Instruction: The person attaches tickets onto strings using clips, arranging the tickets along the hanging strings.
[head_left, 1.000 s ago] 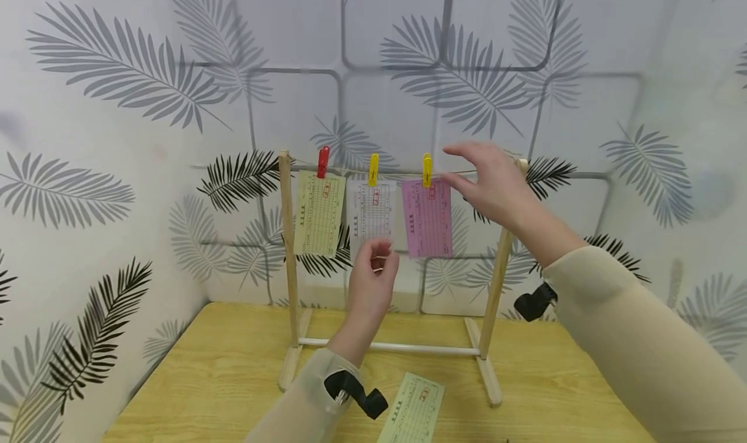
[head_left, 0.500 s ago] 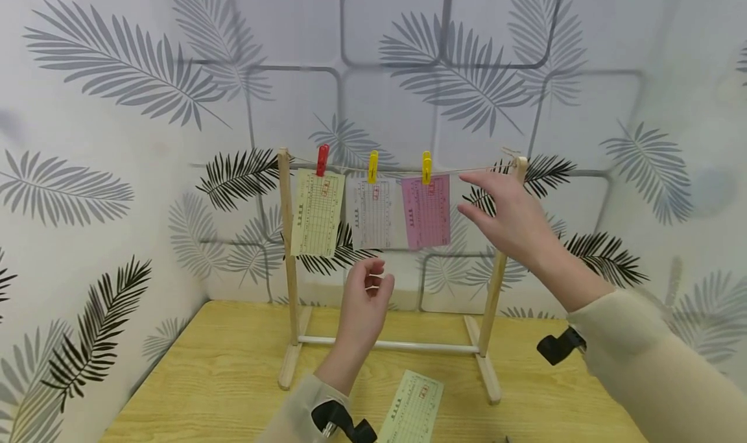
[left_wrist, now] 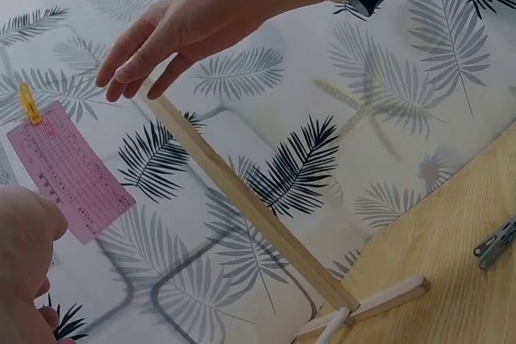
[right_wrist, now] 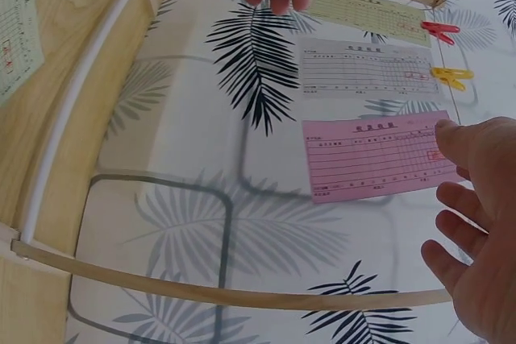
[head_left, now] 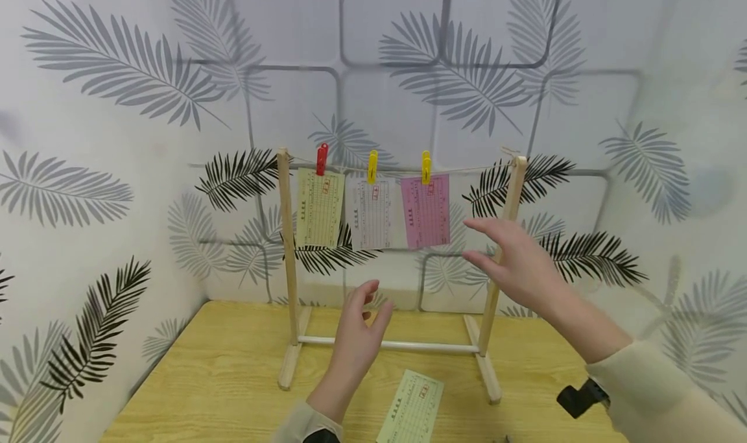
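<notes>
Three printed receipt slips hang from a string: a yellow-green slip (head_left: pixel 320 213) under a red clothespin (head_left: pixel 322 159), a white slip (head_left: pixel 371 216) and a pink slip (head_left: pixel 427 215), each under a yellow clothespin (head_left: pixel 372 167). My right hand (head_left: pixel 519 264), thumb and fingers spread apart, hovers by the rack's right post, right of the pink slip, holding nothing. Lower down, my left hand (head_left: pixel 357 333) is in the air below the white slip, fingers loosely bent and holding nothing. On the table lies a pale green slip (head_left: pixel 411 407), cut off by the bottom edge of the head view.
The wooden rack (head_left: pixel 290 268) stands on the table (head_left: pixel 192 378) against a leaf-patterned wall, a white rod (head_left: pixel 403 346) joining its feet. A grey clothespin (left_wrist: pixel 496 244) lies on the table at the right of the left wrist view.
My right hand has come away from the pink slip and its clothespin, moving right and down. My left hand has dropped from the white slip and its fingers have opened wider.
</notes>
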A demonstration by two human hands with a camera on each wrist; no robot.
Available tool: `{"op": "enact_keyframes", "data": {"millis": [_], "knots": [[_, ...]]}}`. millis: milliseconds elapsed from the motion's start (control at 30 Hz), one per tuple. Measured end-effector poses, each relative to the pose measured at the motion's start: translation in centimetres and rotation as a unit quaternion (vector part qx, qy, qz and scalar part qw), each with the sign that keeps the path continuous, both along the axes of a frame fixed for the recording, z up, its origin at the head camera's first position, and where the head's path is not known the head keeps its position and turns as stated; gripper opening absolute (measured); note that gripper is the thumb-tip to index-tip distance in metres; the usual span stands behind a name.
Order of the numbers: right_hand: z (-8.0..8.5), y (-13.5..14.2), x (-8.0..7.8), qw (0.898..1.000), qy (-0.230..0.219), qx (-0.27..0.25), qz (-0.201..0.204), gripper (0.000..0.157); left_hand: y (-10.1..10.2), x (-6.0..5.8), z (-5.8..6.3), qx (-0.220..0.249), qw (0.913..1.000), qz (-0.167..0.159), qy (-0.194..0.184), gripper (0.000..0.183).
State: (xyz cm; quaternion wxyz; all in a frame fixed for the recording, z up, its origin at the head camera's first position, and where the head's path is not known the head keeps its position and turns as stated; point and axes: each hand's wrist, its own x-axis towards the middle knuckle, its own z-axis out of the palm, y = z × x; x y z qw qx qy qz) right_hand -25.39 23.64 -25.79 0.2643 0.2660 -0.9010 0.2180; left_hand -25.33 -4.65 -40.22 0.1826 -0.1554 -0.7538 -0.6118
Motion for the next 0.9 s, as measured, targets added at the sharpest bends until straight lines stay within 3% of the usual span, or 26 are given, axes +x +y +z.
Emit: {"op": "enact_keyframes", "data": {"millis": [233, 567, 900], "knots": [[-3.0, 1.3, 0.9, 0.999, -0.027, 0.012, -0.011, 0.055, -0.4, 0.6, -1.9, -0.031, 0.9993, -0.007, -0.019, 0.055], [-6.9, 3.0, 2.2, 1.000, -0.010, 0.003, 0.010, 0.054, -0.3, 1.5, -3.9, -0.072, 0.9968, -0.017, -0.033, 0.060], [-10.4, 4.8, 3.3, 0.998, -0.061, -0.002, -0.002, 0.054, -0.4, 2.7, -5.4, -0.106, 0.9929, -0.022, -0.049, 0.060]]}}
